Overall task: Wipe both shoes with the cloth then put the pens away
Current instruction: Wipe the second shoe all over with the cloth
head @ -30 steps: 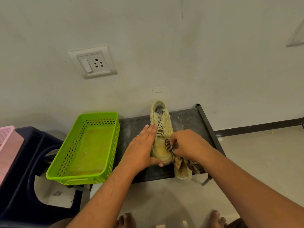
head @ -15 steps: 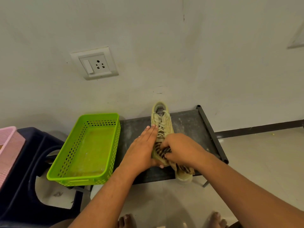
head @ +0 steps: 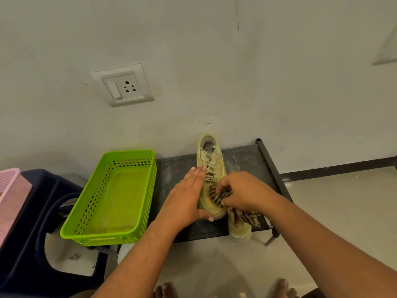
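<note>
A pale yellow lace-up shoe (head: 209, 160) lies on the dark metal rack (head: 247, 162), its heel towards the wall. My left hand (head: 184, 201) lies flat against the shoe's left side, fingers straight and thumb at the toe. My right hand (head: 242, 191) grips a bunched striped cloth (head: 217, 196) and presses it on the shoe's toe area. The cloth's loose end hangs over a second shoe (head: 239, 232), of which only the toe shows at the rack's front edge. No pens are in view.
A bright green perforated basket (head: 90, 211) sits left of the shoes, partly on the rack. Further left stand a dark blue plastic stool (head: 25, 244) and a pink basket (head: 8, 190). A wall socket (head: 122, 84) is above. My bare feet (head: 165, 290) are on the tiled floor.
My right hand with the cloth has slid from the shoe's right side leftwards onto the top of the toe. My left hand has stayed against the shoe.
</note>
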